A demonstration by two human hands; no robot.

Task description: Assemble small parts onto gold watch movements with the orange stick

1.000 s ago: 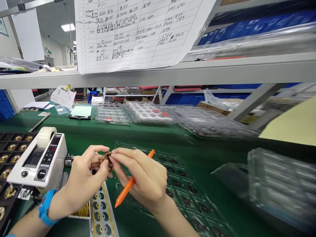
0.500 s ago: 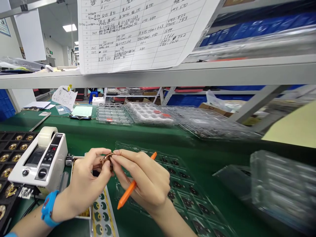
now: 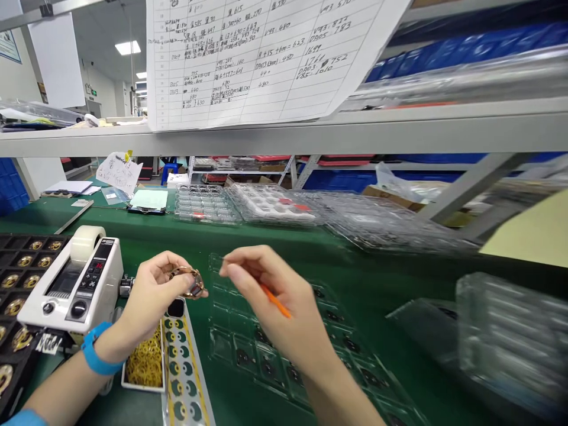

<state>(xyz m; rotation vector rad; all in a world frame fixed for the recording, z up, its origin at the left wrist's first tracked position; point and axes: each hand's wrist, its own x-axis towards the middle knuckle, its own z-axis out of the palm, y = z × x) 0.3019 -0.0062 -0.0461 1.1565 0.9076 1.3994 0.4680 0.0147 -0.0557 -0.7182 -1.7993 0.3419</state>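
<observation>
Copper-coloured ring part (image 3: 191, 284), held above the green worktop (image 3: 146, 236), just beyond the far end of a pale strip sheet (image 3: 176, 373) with dark cut-out shapes and yellow edges. Pinches it between thumb and fingers of the left hand (image 3: 153, 293), with part of the rim and a dark inside showing past the thumb. On the left wrist, a blue band (image 3: 101, 350). Keeps the right hand (image 3: 279, 307) well clear of the ring part, off to its right, with thumb tip and forefinger pressed together; cannot tell of anything tiny caught between those tips. Carries an orange pen-like tool (image 3: 276, 302) tucked in the same right hand, slanting out past the thumb. Under the right hand, a clear tray (image 3: 220, 342) with dark round parts in many compartments. Below the left hand, beside the strip sheet and left of it, a white-rimmed box (image 3: 142, 389) full of yellow strands or bits. Farther left, a white tape dispenser (image 3: 73, 290) with a roll of tape (image 3: 86, 244) on top, and behind it a black tray (image 3: 18, 243) of gold-toned rings. Along the back, clear plastic trays (image 3: 206, 204) and a clipboard (image 3: 149, 200). At the right edge, blurred, a stack of clear trays (image 3: 510, 331). Overhead, a handwritten sheet (image 3: 266, 65), hanging over a grey shelf beam (image 3: 266, 139).
</observation>
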